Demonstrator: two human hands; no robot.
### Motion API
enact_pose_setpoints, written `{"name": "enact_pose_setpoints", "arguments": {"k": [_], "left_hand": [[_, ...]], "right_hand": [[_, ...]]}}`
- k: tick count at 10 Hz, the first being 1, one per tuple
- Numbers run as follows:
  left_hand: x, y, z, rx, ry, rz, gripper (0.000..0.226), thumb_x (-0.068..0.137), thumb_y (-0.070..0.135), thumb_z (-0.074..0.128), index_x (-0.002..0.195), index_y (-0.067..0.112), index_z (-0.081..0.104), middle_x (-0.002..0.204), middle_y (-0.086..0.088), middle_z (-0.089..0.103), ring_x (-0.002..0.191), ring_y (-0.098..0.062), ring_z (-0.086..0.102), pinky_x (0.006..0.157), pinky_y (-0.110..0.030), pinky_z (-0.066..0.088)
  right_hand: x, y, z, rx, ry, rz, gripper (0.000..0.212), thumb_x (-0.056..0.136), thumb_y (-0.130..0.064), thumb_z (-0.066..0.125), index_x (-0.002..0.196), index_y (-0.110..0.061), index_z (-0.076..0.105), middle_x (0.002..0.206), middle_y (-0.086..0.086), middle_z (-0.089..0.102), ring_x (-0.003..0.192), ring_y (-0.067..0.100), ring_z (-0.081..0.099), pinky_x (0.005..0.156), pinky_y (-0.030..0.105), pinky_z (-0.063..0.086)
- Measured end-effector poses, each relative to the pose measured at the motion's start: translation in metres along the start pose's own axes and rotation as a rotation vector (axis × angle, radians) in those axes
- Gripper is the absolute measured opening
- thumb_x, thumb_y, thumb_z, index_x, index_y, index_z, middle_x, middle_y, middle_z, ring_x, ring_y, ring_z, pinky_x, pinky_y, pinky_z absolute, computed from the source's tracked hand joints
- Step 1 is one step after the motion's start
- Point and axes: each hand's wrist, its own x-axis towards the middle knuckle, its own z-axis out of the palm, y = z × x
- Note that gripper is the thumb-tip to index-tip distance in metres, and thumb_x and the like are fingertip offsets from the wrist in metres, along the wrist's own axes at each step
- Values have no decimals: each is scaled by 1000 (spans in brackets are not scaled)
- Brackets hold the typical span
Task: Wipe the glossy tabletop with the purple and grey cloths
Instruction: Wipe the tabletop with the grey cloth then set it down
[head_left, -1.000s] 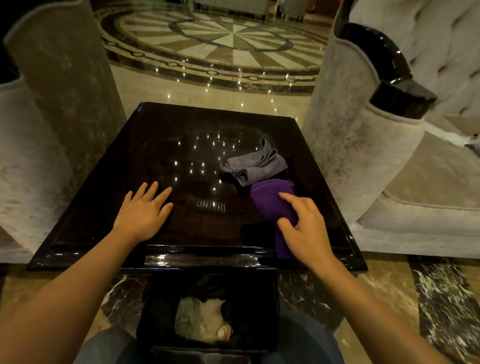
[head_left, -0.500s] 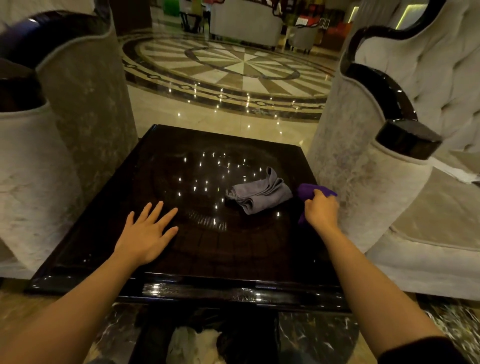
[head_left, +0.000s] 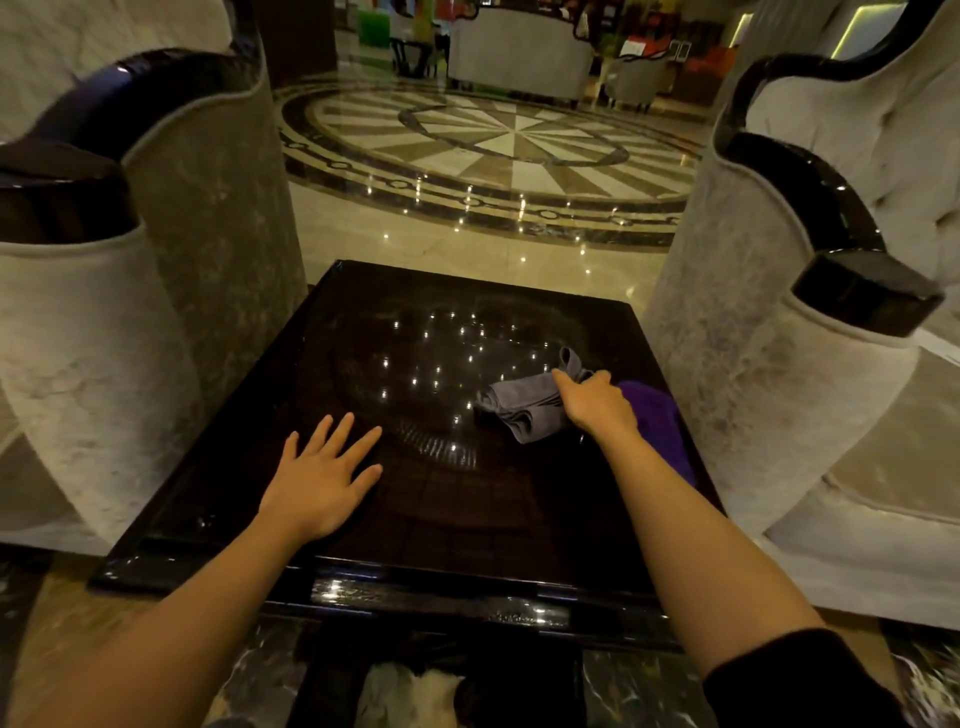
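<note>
- Right now, from the head camera, I see the glossy tabletop (head_left: 291, 467), dark and square, set between two pale upholstered armchairs (head_left: 737, 395), with small ceiling lights mirrored in its surface.
- My left hand (head_left: 319, 480) lies flat on the near-left part of the tabletop, palm down, fingers spread apart, holding nothing.
- My right hand (head_left: 595, 405) reaches to the right-centre of the tabletop and rests on the right end of the grey cloth (head_left: 519, 405). Its fingers curl down onto the fabric; I cannot tell from this angle whether they actually pinch the cloth or only press on it.
- The grey cloth lies crumpled in folds on the tabletop, with one end sticking up beyond my knuckles.
- The purple cloth (head_left: 657, 421) sits just to the right of that hand, near the table's right edge, partly hidden behind my wrist and forearm. It seems to touch the grey cloth, though the hand covers the meeting point.
- Beyond the table, a polished marble floor (head_left: 498, 150) with a round starburst inlay stretches away.
- A dark sleeve (head_left: 789, 680) shows at my right elbow.
</note>
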Motion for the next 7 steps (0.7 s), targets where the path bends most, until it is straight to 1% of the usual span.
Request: {"name": "enact_pose_setpoints", "arguments": {"k": [1,2,3,4,5,6,7], "left_hand": [[0,0,0,2,9,5,55,92,53,19,143,38,3,157,0,-4,143,-20,-10,115,-47,-4],[0,0,0,3,10,5,55,93,52,19,143,38,3,157,0,-4,143,-20,-10,115,-47,-4],[-1,0,0,-4,11,6,55,93,52,20,143,38,3,157,0,-4,143,-19,-10,115,-47,-4],[-1,0,1,-4,7,8,55,92,52,19,143,38,3,157,0,-5,143,-19,-11,115,-47,-5],[-1,0,1,-4,8,9,55,92,52,19,143,38,2,157,0,-5,143,-20,-10,115,-47,-5],[-1,0,1,-1,12,10,55,92,52,19,143,38,2,157,0,-4,143,-20,-10,115,-47,-4],[-1,0,1,-5,9,10,55,93,52,19,143,38,3,157,0,-4,143,-20,-10,115,-48,-4]], "right_hand": [[9,-14,14,92,-1,90,86,83,-61,45,138,-2,17,144,23,32,128,41,35,100,47,37],[13,-28,26,49,17,109,83,84,-56,48,141,-5,14,146,26,24,130,42,28,102,46,34],[12,-31,38,-23,33,43,67,88,-40,50,138,-7,19,144,27,23,128,42,27,103,47,33],[14,-29,46,-43,39,-110,54,91,-22,47,138,-9,22,143,24,25,128,41,27,103,47,33],[15,-26,42,-40,30,-218,48,92,-14,47,136,-12,27,142,23,29,127,41,29,100,47,36],[14,-21,26,-59,110,-351,42,91,-10,44,132,-11,35,133,25,40,119,42,38,95,45,39],[18,-9,1,-177,146,-400,44,91,-10,42,134,-14,36,136,24,40,120,43,38,96,47,38]]}}
